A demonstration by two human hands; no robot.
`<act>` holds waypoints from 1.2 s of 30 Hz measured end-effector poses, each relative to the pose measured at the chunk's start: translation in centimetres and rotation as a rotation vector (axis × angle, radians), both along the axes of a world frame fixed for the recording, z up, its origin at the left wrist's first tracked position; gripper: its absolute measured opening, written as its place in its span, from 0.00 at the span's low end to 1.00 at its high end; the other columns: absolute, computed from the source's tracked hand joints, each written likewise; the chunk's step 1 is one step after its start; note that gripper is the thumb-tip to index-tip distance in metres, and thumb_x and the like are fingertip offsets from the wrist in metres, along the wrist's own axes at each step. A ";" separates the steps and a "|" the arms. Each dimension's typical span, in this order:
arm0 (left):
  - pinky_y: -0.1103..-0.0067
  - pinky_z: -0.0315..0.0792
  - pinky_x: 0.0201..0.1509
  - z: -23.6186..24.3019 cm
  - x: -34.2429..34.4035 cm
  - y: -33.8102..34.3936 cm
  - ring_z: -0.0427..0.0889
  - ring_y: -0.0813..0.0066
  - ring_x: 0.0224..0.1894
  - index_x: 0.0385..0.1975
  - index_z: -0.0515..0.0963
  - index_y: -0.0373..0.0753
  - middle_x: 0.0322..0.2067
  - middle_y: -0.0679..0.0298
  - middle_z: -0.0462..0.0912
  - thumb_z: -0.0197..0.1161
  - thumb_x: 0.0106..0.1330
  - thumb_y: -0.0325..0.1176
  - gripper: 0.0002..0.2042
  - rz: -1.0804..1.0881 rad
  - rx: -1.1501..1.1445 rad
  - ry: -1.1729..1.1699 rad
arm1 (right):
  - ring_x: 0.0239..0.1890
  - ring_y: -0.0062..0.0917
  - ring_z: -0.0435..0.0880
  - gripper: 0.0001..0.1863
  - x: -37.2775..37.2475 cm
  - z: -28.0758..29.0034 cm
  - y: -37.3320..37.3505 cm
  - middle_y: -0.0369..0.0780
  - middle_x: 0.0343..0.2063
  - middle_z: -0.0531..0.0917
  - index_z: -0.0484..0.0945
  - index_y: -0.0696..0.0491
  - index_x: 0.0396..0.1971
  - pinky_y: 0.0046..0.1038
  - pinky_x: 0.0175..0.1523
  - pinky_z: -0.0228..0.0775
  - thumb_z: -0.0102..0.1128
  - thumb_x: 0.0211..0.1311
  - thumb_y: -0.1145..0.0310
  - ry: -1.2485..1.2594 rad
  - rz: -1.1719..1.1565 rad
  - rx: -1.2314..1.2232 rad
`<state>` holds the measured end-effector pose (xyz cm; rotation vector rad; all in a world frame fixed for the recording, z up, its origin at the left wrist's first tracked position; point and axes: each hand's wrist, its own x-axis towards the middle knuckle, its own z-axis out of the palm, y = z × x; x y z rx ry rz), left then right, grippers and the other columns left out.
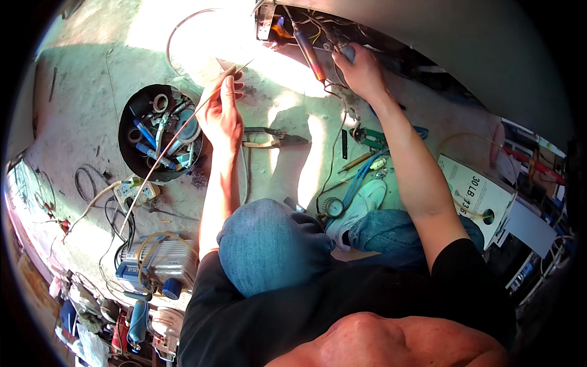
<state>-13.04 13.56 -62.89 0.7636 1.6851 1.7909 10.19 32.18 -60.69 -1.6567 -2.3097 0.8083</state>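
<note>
My left hand (223, 119) is closed on a long, thin copper-coloured rod (148, 177), which slants from beyond my fingertips down to the lower left. My right hand (362, 72) grips what looks like a torch with a grey-blue body (348, 52) and metal fitting, at the open compartment of a large pale casing (452, 43). Its far end is hard to make out. Left of that hand, a copper cylinder (310, 58) with thin tubes at both ends slants out of the compartment. An orange and blue glow, possibly flame, shows inside the opening.
Pliers (278, 140) lie between my arms. A black bucket (124, 147) of tools and tape stands left, near a power strip (136, 191) and blue-grey pump (162, 266). A gauge (332, 207) with blue hoses lies by my shoe; a white box (468, 183) stands right.
</note>
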 end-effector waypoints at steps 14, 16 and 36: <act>0.76 0.81 0.43 -4.0 2.1 4.3 0.89 0.65 0.38 0.46 0.84 0.34 0.40 0.52 0.87 0.64 0.72 0.24 0.07 0.014 0.054 0.326 | 0.46 0.54 0.84 0.23 -0.3 -0.5 0.2 0.55 0.38 0.87 0.82 0.60 0.44 0.43 0.50 0.76 0.66 0.67 0.52 -0.081 0.041 0.013; 0.76 0.81 0.43 -4.0 2.1 4.2 0.89 0.65 0.38 0.46 0.85 0.34 0.40 0.52 0.87 0.64 0.72 0.24 0.07 0.017 0.062 0.331 | 0.45 0.54 0.84 0.23 -0.5 -0.5 0.4 0.56 0.38 0.87 0.82 0.61 0.44 0.43 0.49 0.76 0.67 0.67 0.53 -0.082 0.036 -0.007; 0.77 0.80 0.42 -4.9 1.9 4.7 0.88 0.68 0.36 0.45 0.85 0.33 0.39 0.54 0.87 0.64 0.72 0.24 0.07 0.036 0.077 0.316 | 0.47 0.52 0.86 0.22 -0.6 -0.2 0.6 0.55 0.39 0.87 0.82 0.59 0.45 0.45 0.52 0.76 0.64 0.67 0.52 -0.107 0.041 -0.027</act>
